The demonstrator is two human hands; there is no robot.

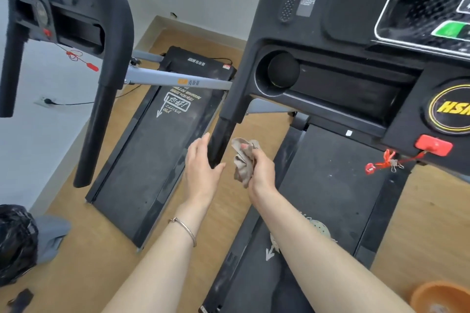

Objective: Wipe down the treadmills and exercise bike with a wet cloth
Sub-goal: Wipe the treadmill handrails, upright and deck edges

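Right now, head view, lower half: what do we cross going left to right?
black bag → left treadmill deck → left hand → cloth → right treadmill deck → orange bowl

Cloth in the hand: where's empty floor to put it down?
Bare wooden floor lies left of the left treadmill, and more right of the right treadmill, beyond the orange basin: room for the cloth. The corner by the black bag is crowded.

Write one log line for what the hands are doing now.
left hand: open, beside handrail, contact unclear | right hand: grips cloth | cloth: apart from handrail
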